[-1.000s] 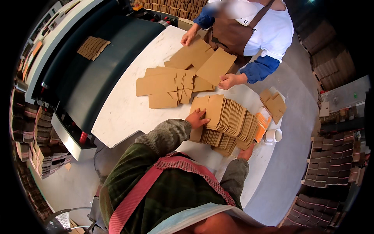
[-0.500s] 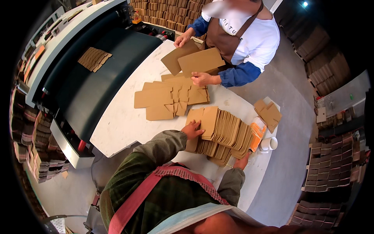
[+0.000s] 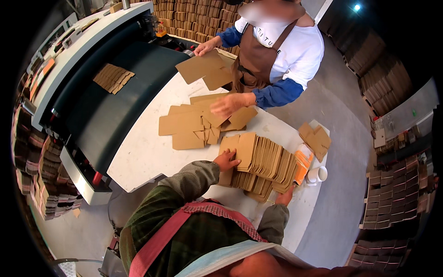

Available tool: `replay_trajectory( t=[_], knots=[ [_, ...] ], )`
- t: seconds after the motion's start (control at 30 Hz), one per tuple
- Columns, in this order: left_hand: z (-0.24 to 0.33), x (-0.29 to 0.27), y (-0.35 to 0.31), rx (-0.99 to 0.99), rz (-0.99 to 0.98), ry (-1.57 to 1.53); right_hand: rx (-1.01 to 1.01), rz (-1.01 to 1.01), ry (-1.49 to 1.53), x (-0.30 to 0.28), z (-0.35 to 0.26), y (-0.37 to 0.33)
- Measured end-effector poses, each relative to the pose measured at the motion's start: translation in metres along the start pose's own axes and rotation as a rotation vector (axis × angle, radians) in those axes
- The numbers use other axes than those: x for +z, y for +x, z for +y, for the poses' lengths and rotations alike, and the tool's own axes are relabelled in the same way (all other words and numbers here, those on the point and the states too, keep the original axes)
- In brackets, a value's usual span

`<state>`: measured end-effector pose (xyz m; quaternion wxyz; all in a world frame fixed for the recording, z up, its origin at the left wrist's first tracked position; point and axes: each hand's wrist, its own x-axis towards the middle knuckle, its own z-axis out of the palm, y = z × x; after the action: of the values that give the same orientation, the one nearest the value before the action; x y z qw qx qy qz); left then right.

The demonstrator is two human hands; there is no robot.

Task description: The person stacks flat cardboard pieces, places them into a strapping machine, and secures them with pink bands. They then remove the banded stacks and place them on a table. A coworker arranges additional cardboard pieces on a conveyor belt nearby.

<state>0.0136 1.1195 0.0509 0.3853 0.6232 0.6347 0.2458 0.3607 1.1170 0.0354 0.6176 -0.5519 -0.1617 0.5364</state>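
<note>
A fanned stack of brown cardboard box blanks (image 3: 270, 159) leans in overlapping rows on the white table before me. At the stack's left end, my left hand (image 3: 225, 160) rests against the cardboard, its thumb and fingers apart. My right hand (image 3: 284, 196) grips the lower right corner of the stack; its fingertips are partly hidden by the cardboard. Further off lies a loose pile of flat cardboard blanks (image 3: 182, 125). Across the table, a person in a brown apron holds cardboard sheets (image 3: 199, 67) in one hand and reaches over the pile with the other.
A dark conveyor belt (image 3: 124, 101) on the left carries a small group of cardboard pieces (image 3: 114, 78). By the table's right edge are an orange-and-white packet (image 3: 303, 161), a white cup (image 3: 317, 175) and some folded cardboard (image 3: 315, 140). Bundled cardboard stacks (image 3: 390, 196) stand beyond the aisle.
The co-worker's sheets have moved left toward the conveyor, and that person's other hand has let go of a sheet over the pile. My hands stay at the stack.
</note>
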Motion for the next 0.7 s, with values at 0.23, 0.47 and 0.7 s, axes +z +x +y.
replay_trajectory(
  t=[0.23,0.47,0.7],
  knots=[
    [0.013,-0.01,-0.002,-0.075,-0.098,-0.042,-0.041,0.012,-0.006,-0.002,0.004,0.005],
    [0.001,-0.003,0.003,-0.064,-0.071,-0.017,-0.036,-0.022,0.033,0.004,0.001,0.0],
    [0.002,-0.004,0.002,-0.022,-0.074,-0.044,-0.066,-0.045,-0.032,0.0,0.002,-0.002]
  ],
)
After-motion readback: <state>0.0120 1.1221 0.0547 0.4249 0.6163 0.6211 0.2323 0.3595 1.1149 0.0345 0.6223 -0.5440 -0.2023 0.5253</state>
